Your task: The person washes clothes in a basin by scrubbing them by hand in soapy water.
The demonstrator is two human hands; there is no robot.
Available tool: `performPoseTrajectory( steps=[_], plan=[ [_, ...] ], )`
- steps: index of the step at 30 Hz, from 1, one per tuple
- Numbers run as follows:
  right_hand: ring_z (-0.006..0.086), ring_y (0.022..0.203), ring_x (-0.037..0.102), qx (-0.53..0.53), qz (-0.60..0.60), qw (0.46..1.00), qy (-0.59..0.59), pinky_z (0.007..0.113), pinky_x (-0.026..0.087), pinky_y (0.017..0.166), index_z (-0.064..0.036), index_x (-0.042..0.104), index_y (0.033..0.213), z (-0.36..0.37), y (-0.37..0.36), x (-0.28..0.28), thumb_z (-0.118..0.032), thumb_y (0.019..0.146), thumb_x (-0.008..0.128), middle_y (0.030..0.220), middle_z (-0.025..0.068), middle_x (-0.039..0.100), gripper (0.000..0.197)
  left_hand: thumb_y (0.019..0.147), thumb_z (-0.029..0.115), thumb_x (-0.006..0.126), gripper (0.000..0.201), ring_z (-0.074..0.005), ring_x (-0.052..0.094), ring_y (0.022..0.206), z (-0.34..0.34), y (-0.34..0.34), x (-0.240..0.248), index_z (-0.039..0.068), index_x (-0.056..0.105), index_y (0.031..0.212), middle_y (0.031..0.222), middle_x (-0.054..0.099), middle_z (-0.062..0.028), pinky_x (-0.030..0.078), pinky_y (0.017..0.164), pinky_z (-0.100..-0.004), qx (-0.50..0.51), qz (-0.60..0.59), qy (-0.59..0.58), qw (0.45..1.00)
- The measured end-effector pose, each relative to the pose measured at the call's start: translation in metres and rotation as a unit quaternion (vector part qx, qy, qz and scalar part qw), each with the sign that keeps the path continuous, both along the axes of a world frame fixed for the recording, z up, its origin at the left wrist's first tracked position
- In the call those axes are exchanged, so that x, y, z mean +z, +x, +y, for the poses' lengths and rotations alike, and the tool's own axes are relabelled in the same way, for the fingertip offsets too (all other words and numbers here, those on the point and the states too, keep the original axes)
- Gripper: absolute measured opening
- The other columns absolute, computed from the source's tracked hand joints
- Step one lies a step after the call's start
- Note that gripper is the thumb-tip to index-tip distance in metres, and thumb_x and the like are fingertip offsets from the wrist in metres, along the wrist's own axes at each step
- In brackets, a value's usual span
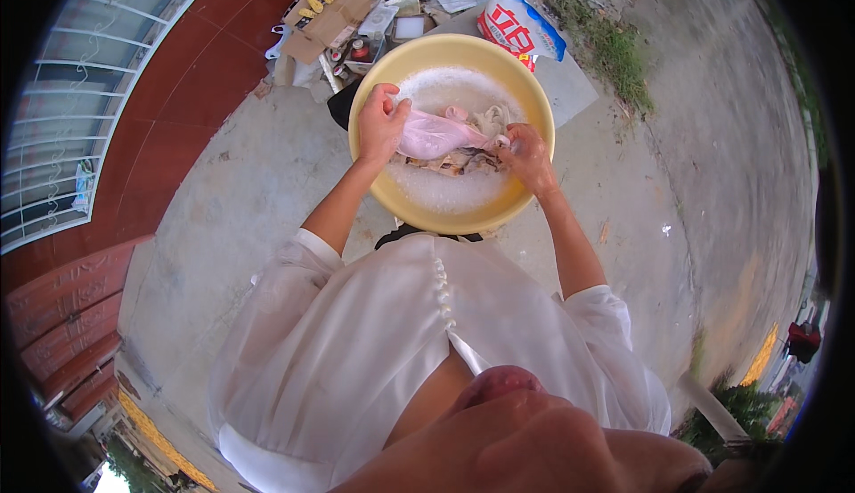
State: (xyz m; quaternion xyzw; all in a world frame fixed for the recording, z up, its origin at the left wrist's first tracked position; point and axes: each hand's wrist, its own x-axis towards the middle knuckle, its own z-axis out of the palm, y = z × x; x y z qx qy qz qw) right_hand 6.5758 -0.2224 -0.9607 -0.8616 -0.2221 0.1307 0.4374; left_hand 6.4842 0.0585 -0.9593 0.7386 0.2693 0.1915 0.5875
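Observation:
A wet pink cloth (432, 137) is stretched between my two hands above a yellow basin (390, 67). My left hand (383, 125) grips its left end near the basin's left wall. At the right side, my right hand (527, 156) pinches the twisted other end. White suds (445, 192) float on the water below. Behind the pink cloth a pale cloth (492, 119) lies partly in the water, and a brown patterned cloth (463, 162) shows under it. What lies deeper is hidden by the suds.
A blue, white and red detergent bag (519, 23) stands just beyond the basin. Further left, an open cardboard box (331, 14) holds yellow items, beside assorted clutter. Grass (610, 48) grows at the right. A dark red wall (191, 70) with a barred window (76, 92) borders the left.

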Motion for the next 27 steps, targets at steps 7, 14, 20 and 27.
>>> performPoseTrajectory(
  steps=[7,14,20,27],
  plan=[
    [0.0478,0.125,0.038,0.016,-0.178,0.950,-0.256,0.065,0.030,0.099,-0.0160,0.045,0.140,0.075,-0.012,-0.039,-0.042,0.084,0.060,0.138,0.0209,0.043,0.063,0.085,0.043,0.059,0.063,-0.0466,0.034,0.128,-0.043,0.008,-0.025,0.007,0.044,0.135,0.147,0.027,-0.0243,0.034,0.096,-0.0658,-0.200,0.267,0.431,0.838],
    [0.0402,0.114,0.048,0.100,-0.281,0.868,-0.397,0.054,0.040,0.089,-0.0109,0.065,0.112,0.094,0.040,-0.091,-0.032,0.088,0.052,0.128,0.0177,0.053,0.035,0.092,0.031,0.047,0.039,-0.0382,0.047,0.122,-0.037,0.066,-0.080,0.011,0.058,0.124,0.130,0.055,-0.0202,0.034,0.094,-0.0675,-0.288,0.311,0.497,0.757],
    [0.0396,0.090,0.059,0.068,-0.096,0.938,-0.325,0.052,0.045,0.082,-0.0083,0.067,0.094,0.102,0.066,-0.155,-0.026,0.088,0.046,0.097,0.0242,0.064,0.028,0.091,0.026,0.042,0.032,-0.0373,0.057,0.113,-0.025,0.098,-0.113,0.008,0.067,0.103,0.110,0.066,-0.0209,0.045,0.089,-0.0557,-0.323,0.395,0.286,0.811],
    [0.0363,0.096,0.063,0.018,0.031,0.984,-0.172,0.045,0.046,0.089,-0.0038,0.064,0.104,0.093,0.071,-0.152,-0.042,0.087,0.057,0.099,0.0212,0.066,0.042,0.090,0.035,0.047,0.037,-0.0331,0.068,0.084,-0.019,0.099,-0.083,0.006,0.069,0.083,0.087,0.070,-0.0176,0.051,0.075,-0.0444,-0.156,0.263,0.335,0.892]
  ],
)
